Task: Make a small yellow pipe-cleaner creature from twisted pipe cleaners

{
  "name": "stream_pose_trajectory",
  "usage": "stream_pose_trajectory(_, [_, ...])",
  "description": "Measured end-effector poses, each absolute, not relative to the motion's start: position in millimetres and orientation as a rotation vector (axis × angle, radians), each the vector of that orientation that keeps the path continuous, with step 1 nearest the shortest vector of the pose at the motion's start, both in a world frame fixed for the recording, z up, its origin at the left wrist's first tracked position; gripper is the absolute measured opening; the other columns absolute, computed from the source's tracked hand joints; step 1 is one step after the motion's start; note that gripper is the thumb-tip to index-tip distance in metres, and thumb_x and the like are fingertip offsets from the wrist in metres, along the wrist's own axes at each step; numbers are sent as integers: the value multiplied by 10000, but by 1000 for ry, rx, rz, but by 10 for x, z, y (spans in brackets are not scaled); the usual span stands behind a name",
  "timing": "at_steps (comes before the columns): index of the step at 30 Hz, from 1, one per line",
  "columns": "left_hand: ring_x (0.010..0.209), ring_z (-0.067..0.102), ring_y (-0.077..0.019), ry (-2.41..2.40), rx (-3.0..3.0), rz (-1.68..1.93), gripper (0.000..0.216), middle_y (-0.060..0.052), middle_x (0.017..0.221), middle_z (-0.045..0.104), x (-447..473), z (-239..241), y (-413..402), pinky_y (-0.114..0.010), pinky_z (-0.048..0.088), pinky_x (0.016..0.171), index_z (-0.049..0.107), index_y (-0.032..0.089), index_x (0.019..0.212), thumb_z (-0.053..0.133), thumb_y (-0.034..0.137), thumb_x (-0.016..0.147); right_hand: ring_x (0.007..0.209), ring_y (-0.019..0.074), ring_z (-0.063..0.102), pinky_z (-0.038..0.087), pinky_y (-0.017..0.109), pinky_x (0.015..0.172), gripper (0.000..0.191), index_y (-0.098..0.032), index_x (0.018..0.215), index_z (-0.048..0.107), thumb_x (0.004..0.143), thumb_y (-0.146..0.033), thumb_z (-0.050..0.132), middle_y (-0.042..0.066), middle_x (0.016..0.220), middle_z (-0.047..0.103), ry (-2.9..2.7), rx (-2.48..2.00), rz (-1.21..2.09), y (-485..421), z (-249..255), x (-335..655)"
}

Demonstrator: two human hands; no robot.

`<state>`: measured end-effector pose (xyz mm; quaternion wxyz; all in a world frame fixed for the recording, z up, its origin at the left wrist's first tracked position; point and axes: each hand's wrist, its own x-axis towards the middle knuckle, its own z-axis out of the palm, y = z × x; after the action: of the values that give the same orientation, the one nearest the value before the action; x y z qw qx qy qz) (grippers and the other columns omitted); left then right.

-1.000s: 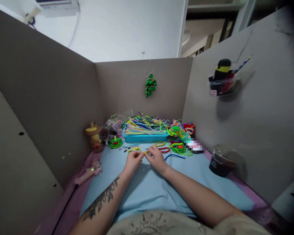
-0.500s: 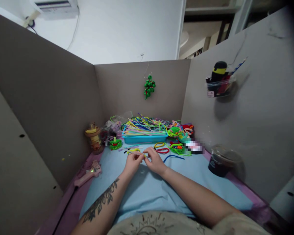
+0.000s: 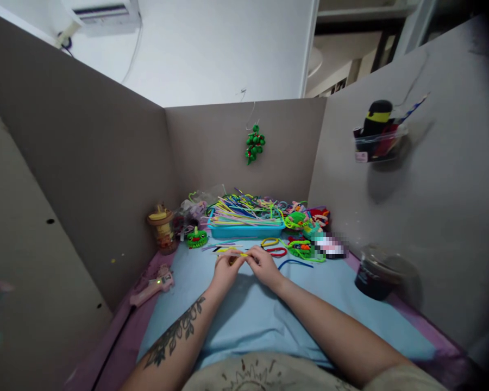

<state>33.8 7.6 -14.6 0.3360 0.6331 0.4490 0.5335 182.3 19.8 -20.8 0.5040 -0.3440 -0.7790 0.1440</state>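
Observation:
In the middle of the blue cloth my left hand (image 3: pixel 228 269) and my right hand (image 3: pixel 265 267) meet, their fingertips pinched together. Between them runs a short yellow pipe cleaner (image 3: pixel 244 254), partly hidden by the fingers. Just behind the hands lie a yellow loop (image 3: pixel 270 241) and a red loop (image 3: pixel 277 252), both apparently pipe cleaner. A blue pipe cleaner (image 3: pixel 295 262) curves over the cloth to the right of my right hand. Several thin loose strips (image 3: pixel 224 246) are spread behind my left hand.
A blue tray (image 3: pixel 246 232) heaped with pipe cleaners stands at the back. Green fuzzy figures (image 3: pixel 196 239) sit around it. A pink glue gun (image 3: pixel 154 289) with a lit light lies left. At the right are a blurred-out phone-like object (image 3: pixel 330 245) and a dark lidded tub (image 3: pixel 375 274).
The view has swung slightly left, so everything sits further right. My fingertips have come closer together along the yellow pipe cleaner.

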Motion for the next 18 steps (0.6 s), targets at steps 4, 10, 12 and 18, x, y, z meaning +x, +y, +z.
stream_pose_trajectory(4, [587,560,-141,1222,1561,1374,192,-28,618,605,338,-170,103,-247,433,566,613,124,726,590,312,695,727,162,536,423,272,659,149,-183,745,611,842,-206,500,33,733,567,-1802,-874,313,202,-180,1824])
stream_pose_trajectory(10, [527,523,-123,1219,1472,1350,214,-5,566,572,356,-151,97,-237,415,515,615,121,716,602,324,651,756,171,545,431,284,683,125,-188,747,605,835,-209,519,35,749,577,-1765,-900,276,212,-202,1832])
stream_pose_trajectory(12, [533,524,-124,1216,1460,1327,226,-7,570,572,361,-132,91,-236,414,511,620,118,717,604,331,644,765,172,546,434,287,693,113,-188,751,603,830,-191,523,36,755,575,-1772,-906,268,210,-205,1834])
stream_pose_trajectory(18, [512,494,-104,1161,1460,1282,198,9,554,556,374,-77,48,-220,393,493,616,121,673,620,312,622,784,176,549,437,289,714,110,-189,767,606,831,-160,522,38,775,571,-1816,-940,193,189,-182,1849])
